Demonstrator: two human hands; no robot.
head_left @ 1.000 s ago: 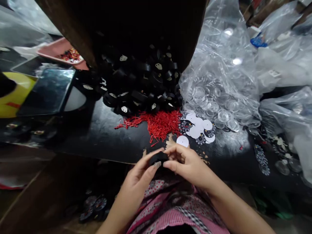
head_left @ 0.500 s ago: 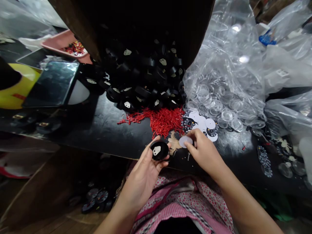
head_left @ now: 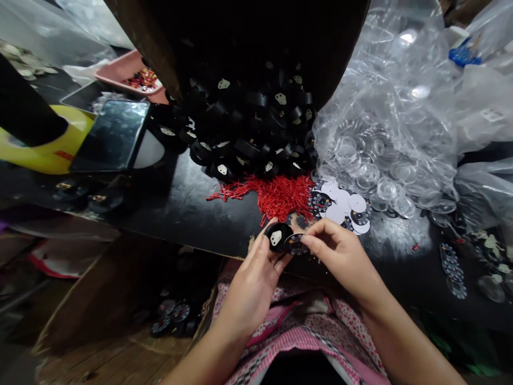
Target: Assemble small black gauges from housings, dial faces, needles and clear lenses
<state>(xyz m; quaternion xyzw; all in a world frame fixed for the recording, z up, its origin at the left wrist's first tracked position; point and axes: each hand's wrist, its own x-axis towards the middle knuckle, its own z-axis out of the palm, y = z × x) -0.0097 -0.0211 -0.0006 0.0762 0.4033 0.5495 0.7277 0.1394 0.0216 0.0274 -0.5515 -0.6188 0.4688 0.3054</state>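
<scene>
My left hand (head_left: pixel 256 272) holds a round black housing (head_left: pixel 277 237) with a small whitish plate inside, its open side up. Between the fingertips of my right hand (head_left: pixel 331 243) is a thin dial disc (head_left: pixel 295 244), its black printed face showing, right at the housing's right edge. Just beyond my hands lies a heap of red pointers (head_left: pixel 280 195). To the right of that heap are loose dial discs (head_left: pixel 340 203), some white side up, some printed side up.
Many black housings (head_left: pixel 248 147) pile up at the mouth of a dark container. Clear rings (head_left: pixel 360 166) spill from a plastic bag at right. At left are a tablet-like panel (head_left: pixel 112 133), a yellow object (head_left: pixel 76 125) and a pink tray (head_left: pixel 116 72). Finished-looking dials (head_left: pixel 172 315) lie below the table.
The disc in my right hand has turned from its white side to its printed side and moved to the housing. The whole view has shifted, with the scene now farther right.
</scene>
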